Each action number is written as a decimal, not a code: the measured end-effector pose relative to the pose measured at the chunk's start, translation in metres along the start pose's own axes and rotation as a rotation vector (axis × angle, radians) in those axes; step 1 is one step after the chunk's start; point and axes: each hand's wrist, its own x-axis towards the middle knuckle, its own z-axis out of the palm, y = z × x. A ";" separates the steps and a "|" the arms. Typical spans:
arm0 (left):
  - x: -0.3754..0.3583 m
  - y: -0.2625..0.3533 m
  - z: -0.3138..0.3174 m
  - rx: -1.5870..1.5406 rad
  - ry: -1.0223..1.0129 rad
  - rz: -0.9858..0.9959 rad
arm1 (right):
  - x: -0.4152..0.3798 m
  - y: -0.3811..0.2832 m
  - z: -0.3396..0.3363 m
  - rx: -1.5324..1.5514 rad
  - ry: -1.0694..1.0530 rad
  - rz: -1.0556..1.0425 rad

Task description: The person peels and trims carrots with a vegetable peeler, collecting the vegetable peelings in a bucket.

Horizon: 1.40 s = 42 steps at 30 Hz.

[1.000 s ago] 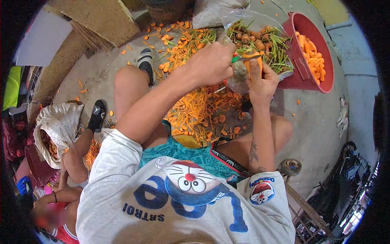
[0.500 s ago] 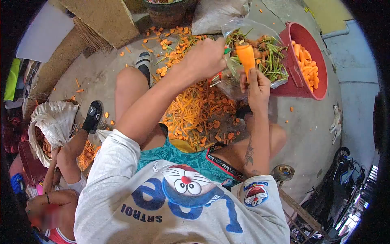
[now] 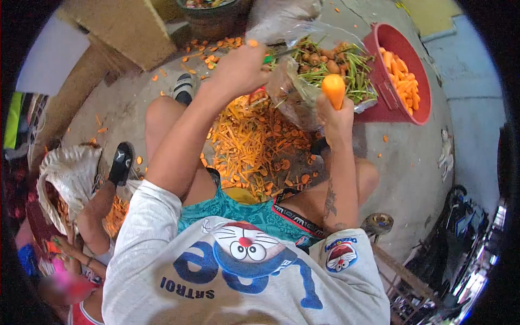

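My left hand (image 3: 241,67) is closed on a green-handled knife (image 3: 268,59), its dark blade pointing right over the plastic bag. A red item (image 3: 257,96) shows just below this hand; whether it is held is unclear. My right hand (image 3: 336,116) grips a peeled orange carrot (image 3: 333,89) upright, thick end toward me. Behind the carrot, the clear bag (image 3: 284,81) holds unpeeled carrots with green stems (image 3: 357,73). To the right, peeled carrots (image 3: 401,78) lie in a tilted red tub (image 3: 370,92). An orange piece (image 3: 252,43) appears above my left hand.
Peelings and slices (image 3: 244,146) cover the floor between my legs. At the lower left, a co-worker's hand (image 3: 66,248) is beside a white sack (image 3: 73,165). A dark bucket (image 3: 214,21) and another sack (image 3: 284,19) stand at the top. A bicycle-like object is at right.
My left hand has moved left, away from the carrot, and the knife blade now shows. The carrot has tipped toward me; its stem stub is no longer seen. The co-worker's posture has changed.
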 end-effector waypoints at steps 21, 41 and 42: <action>0.015 -0.036 -0.017 -0.166 0.058 0.027 | -0.010 0.076 -0.020 -1.601 -0.624 -0.280; 0.015 -0.036 -0.021 -0.138 0.048 -0.027 | 0.231 0.090 -0.031 -1.565 -0.092 -0.031; 0.017 -0.038 -0.022 -0.142 0.037 -0.054 | 0.235 0.098 -0.029 -1.532 -0.050 0.024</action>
